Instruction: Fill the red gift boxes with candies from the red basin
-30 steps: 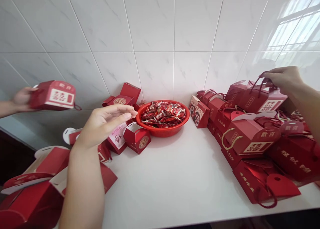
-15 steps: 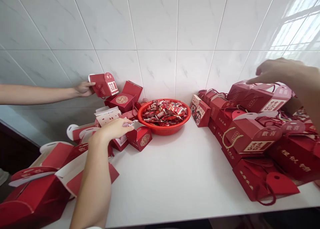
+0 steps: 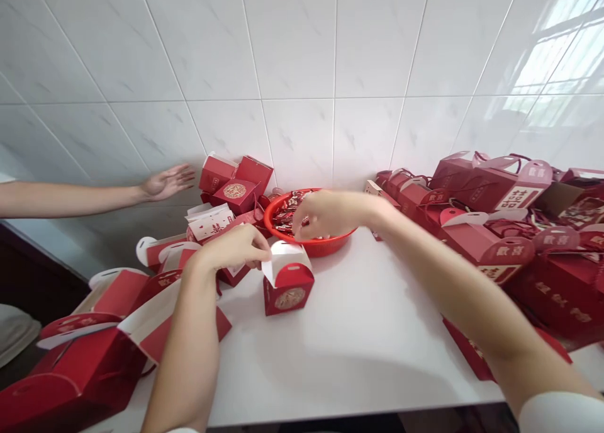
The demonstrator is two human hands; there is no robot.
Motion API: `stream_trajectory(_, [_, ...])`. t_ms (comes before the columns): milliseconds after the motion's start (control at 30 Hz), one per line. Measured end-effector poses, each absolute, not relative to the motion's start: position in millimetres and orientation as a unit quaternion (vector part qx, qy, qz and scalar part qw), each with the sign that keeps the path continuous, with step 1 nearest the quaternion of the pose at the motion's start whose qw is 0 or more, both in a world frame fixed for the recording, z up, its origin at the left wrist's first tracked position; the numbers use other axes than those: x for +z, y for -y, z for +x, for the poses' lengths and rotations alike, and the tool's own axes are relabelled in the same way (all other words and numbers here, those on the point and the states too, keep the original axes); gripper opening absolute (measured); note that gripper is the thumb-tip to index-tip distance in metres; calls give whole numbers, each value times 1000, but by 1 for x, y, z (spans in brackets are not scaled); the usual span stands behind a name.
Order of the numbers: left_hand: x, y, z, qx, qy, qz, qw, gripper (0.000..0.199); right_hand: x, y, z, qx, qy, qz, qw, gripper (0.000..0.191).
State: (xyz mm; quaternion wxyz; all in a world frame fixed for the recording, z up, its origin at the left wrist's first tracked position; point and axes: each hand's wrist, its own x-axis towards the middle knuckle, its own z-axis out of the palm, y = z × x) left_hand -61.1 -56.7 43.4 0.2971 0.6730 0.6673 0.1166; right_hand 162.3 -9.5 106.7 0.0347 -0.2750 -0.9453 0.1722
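Box stands upright, medallion nearward — left hand pinching flap, right hand — grip unclear.

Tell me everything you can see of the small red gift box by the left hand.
The small red gift box looks like folded card, with a white lining and a round gold emblem on its front. Its top is open; a curved red front flap has a slot. It appears upright on the white table, just in front of the red basin; whether they touch is unclear. The left hand pinches its left edge. Its floor is hidden.
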Motion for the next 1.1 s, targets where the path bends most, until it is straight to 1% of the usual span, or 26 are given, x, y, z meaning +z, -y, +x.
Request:
stream_trajectory(67, [45, 62, -51, 124, -642, 693, 305, 14, 80, 11, 153, 180, 957, -225, 21, 17])
stream_trajectory(133, [43, 64, -42, 131, -602, 719, 322, 14, 57, 11, 150, 186, 953, -238, 20, 24])
stream_trajectory(233, [38, 62, -33, 121, -567, 744, 332, 15, 33, 11, 152, 172, 946, -272, 22, 24])
stream_trajectory(300, [35, 60, -32, 106, -570, 744, 332, 18, 24, 12, 155, 149, 943, -299, 8, 23])
stream_trajectory(400, [30, 55, -33, 68, -592, 740, 311, 30, 14, 15, 160, 129, 932, -337, -36, 19])
stream_trajectory(467, [26, 52, -35, 29, -615, 739, 274, 42, 11, 16, 164, 130, 926, -351, -57, 21])
stream_trajectory(533, [23, 51, -37, 8, -632, 741, 228, 50, 11, 17, 168, 135, 924, -352, -66, 36])
stream_trajectory(633, [18, 50, -34, 2, -644, 743, 182, 55, 13, 20, 172, 140, 926, -340, -85, 55])
stream_trajectory(833, [15, 47, -19, -6, -592, 786, 177, 71, 3, 22, 174, 126, 930, -333, -91, 80])
stream_trajectory(933, [15, 43, -16, -18, -612, 767, 192, 64, -3, 13, 180, 136, 936, -311, -91, 80])
stream_trajectory(1000, [14, 41, -17, -33, -607, 764, 216, 57, -3, 1, 187, 179, 942, -277, -69, 81])
stream_trajectory(1033, [14, 39, -17, -43, -602, 764, 229, 54, -2, -6, 191, 215, 941, -255, -45, 78])
stream_trajectory(1067, [13, 38, -18, -55, -599, 763, 239, 51, -1, -14, 194, 256, 938, -235, -8, 70])
stream_trajectory(1100, [13, 38, -18, -67, -597, 761, 244, 49, -1, -22, 197, 291, 929, -224, 43, 57])
